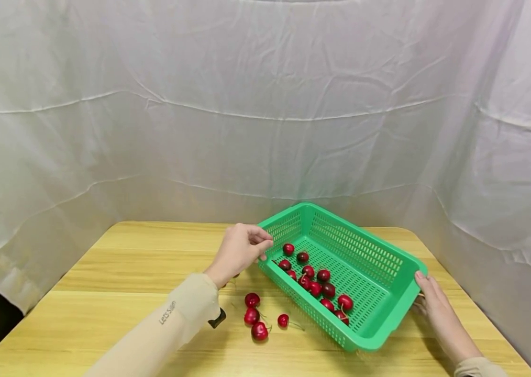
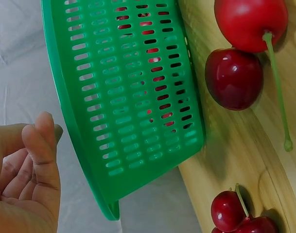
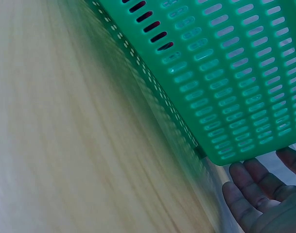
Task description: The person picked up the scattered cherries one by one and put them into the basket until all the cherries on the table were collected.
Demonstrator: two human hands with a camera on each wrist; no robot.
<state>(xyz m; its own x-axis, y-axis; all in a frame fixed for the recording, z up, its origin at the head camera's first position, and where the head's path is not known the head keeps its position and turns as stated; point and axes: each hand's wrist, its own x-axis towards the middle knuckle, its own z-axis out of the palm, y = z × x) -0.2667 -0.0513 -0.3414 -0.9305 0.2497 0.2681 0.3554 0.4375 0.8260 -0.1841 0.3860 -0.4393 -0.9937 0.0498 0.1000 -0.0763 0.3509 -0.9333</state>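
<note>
A green slatted plastic basket (image 1: 378,335) stands at an angle on the table, several red cherries (image 1: 323,275) lying in its left and near part. My left hand (image 1: 243,248) is at the basket's left end, right by the rim, its fingers loosely bent and thumb near the fingertips. Nothing shows between those fingers (image 2: 43,145) in the left wrist view. At the other end my right hand (image 1: 440,309) grips the basket, thumb on top of the rim and fingers (image 3: 257,182) beneath it. Loose cherries, some with green stems, lie on the wood near my left wrist, including one cherry (image 1: 260,331).
The wooden table (image 1: 81,314) has rounded far corners. Pale fabric (image 1: 265,146) hangs behind it and on both sides. A lone stemmed cherry (image 1: 283,320) lies close to the basket's near long side.
</note>
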